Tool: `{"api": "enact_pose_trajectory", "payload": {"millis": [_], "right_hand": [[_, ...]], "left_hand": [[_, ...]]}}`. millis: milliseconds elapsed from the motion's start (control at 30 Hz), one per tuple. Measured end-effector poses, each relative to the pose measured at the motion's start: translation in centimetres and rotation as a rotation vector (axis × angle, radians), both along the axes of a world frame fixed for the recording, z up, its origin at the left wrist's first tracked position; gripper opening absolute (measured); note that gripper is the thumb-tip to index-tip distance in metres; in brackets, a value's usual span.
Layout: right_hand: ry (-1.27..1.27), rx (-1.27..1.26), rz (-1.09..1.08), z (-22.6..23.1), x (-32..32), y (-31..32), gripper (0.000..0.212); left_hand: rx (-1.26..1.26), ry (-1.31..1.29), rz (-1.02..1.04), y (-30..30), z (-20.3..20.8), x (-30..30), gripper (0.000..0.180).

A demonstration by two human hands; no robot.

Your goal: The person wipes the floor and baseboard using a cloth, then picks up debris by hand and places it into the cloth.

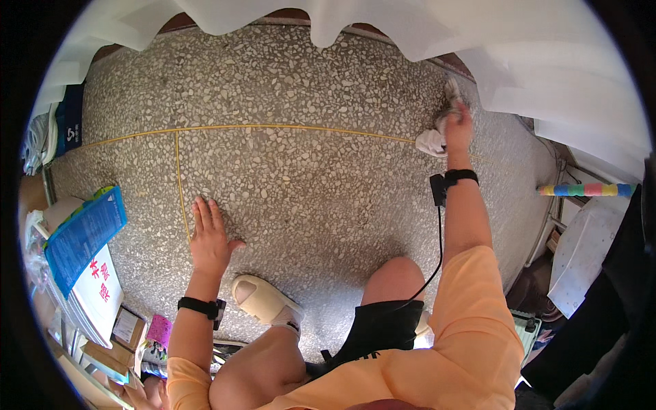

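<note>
A crumpled white cloth (430,143) lies against the speckled stone floor (307,178) at the far right. My right hand (459,130) is closed on it and slightly blurred; part of the cloth also sticks out beyond the fingers. On the left, my left hand (210,239) rests palm down on the floor, fingers stretched out and thumb apart, holding nothing. A thin yellow line (273,126) runs across the floor, and the cloth sits over its right part. A branch of that line passes beside my left hand.
White curtains (540,75) hang along the far side and right. Left stand a blue package (85,236), a white box (102,290) and cardboard boxes (126,328). A multicoloured padded bar (588,190) juts in from the right. My slippered foot (263,298) is near the middle.
</note>
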State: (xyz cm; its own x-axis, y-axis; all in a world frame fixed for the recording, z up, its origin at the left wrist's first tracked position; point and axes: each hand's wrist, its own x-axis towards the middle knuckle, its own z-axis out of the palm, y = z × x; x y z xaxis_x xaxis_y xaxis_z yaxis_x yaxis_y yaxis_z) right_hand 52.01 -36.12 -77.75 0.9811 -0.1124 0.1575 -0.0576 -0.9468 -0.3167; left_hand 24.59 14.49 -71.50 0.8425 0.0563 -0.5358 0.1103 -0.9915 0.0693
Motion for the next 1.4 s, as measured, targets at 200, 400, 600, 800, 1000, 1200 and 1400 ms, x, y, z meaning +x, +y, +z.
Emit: {"api": "enact_pose_trajectory", "payload": {"millis": [200,400,600,800,1000,1200,1400], "right_hand": [[-0.262,0.0,0.072,-1.5,12.3,-4.5,0.03],[-0.18,0.163,0.404,-1.6,7.5,18.2,0.029],[-0.03,0.093,0.669,-1.5,8.5,35.0,0.047],[-0.105,-0.044,0.759,-3.5,10.6,26.1,0.036],[-0.129,-0.272,0.344,-2.0,8.2,7.5,0.035],[-0.025,0.117,-0.066,2.5,6.4,1.5,0.044],[-0.328,0.651,0.8,6.3,-0.4,30.8,0.049]], "left_hand": [[-0.045,-0.033,-0.033,-1.5,-1.3,1.0,0.115],[0.037,-0.02,-0.058,0.2,-0.4,-0.5,0.116],[0.002,0.012,-0.039,-0.9,-0.9,0.7,0.115],[-0.01,-0.01,-0.004,0.2,-0.1,-0.1,0.114],[0.002,-0.015,-0.017,0.3,-0.1,-0.2,0.116],[0.044,0.067,-0.002,0.7,0.6,-0.2,0.116],[0.042,0.093,-0.032,-1.1,0.2,0.9,0.116]]}}
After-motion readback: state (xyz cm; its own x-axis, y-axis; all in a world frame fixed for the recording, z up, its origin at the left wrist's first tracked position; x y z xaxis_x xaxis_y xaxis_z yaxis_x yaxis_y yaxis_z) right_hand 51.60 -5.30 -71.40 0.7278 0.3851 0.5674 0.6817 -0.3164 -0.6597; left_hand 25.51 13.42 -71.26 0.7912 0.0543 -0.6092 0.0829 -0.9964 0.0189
